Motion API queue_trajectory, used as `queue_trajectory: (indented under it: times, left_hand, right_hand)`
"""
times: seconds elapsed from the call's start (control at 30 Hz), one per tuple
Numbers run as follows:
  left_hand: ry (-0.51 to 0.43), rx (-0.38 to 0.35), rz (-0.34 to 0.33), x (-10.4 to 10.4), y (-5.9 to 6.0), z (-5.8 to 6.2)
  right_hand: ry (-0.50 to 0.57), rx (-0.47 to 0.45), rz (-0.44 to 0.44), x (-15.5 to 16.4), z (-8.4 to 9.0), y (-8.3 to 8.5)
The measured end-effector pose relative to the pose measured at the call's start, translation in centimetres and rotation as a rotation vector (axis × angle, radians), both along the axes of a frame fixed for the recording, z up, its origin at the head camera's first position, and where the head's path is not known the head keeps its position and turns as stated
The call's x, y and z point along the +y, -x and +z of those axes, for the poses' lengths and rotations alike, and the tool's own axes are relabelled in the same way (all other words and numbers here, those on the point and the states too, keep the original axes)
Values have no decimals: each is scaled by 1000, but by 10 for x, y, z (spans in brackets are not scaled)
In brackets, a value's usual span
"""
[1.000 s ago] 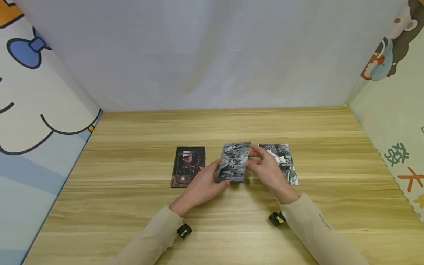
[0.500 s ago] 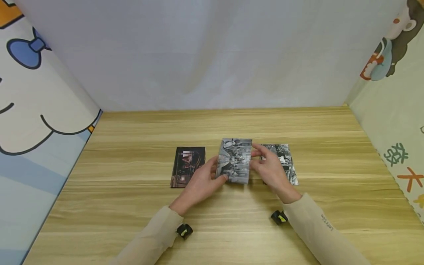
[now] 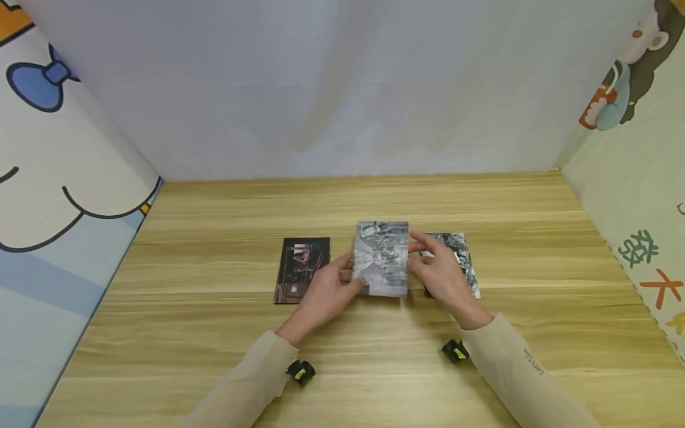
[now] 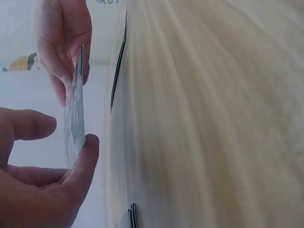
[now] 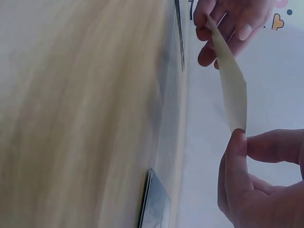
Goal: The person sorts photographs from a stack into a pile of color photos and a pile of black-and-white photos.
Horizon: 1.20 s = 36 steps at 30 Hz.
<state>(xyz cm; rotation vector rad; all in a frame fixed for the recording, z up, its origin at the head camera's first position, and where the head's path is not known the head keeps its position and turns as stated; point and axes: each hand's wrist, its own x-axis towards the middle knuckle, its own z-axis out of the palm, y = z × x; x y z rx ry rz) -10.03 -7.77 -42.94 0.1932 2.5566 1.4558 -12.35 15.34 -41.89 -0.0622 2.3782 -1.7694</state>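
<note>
I hold the grey photo card (image 3: 382, 259) up off the bench (image 3: 214, 345), about midway between its left and right edges. My left hand (image 3: 326, 291) pinches its left edge between thumb and fingers, and my right hand (image 3: 441, 276) pinches the right edge. A dark card (image 3: 301, 270) lies flat to its left, and a black-and-white card (image 3: 460, 261) lies flat to its right, partly behind my right hand.

Overhead head view, 2 close table-level wrist views

table (image 3: 214, 333): light wood | back wall (image 3: 342, 89): white cloth | side panels (image 3: 53, 178): cartoon prints
</note>
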Motion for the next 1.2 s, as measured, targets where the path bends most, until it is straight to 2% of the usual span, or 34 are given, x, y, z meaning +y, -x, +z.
queue_trajectory:
  times: [0.23,0.57,0.8,1.0,1.2]
  left_hand:
    - [-9,86,33,4,-2,1]
    - [-102,225,73,13,-6,5]
    - [-218,236,75,21,-9,9]
    - [-274,202,80,31,-10,11]
    - [-316,214,71,43,-9,10]
  right_hand:
    - [-44,16,4,7,3,-3]
    - [-88,80,-2,22,13,-4]
    - [-107,110,5,30,19,-6]
    - [-93,109,-1,38,23,-9]
    - [-94,104,-12,49,28,-11]
